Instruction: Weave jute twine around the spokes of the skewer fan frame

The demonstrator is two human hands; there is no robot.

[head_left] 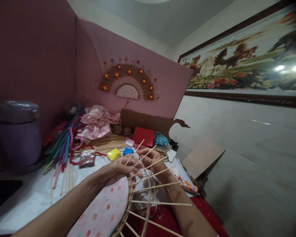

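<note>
A half-round piece [106, 205] covered in pale pink flowered cloth lies tilted in front of me. Thin wooden sticks [160, 203] fan out from its curved edge, which is bound with brown twine. Farther out, a second row of twine [149, 194] winds from stick to stick, and a loose length hangs below. My left hand [124, 168] is closed on the upper end of the piece, fingers around the sticks there. Just to its right, my right hand [150, 159] has its fingers pinched at the twine row among the upper sticks; the fingertips are partly hidden.
A purple container [18, 138] stands left, beside colourful pipe cleaners [64, 144]. Pink cloth [96, 121], yellow [113, 154] and brown packets [87, 158], red paper [143, 136] and blue yarn [160, 139] lie behind. A finished flowered half-round decoration [128, 77] hangs on the pink board.
</note>
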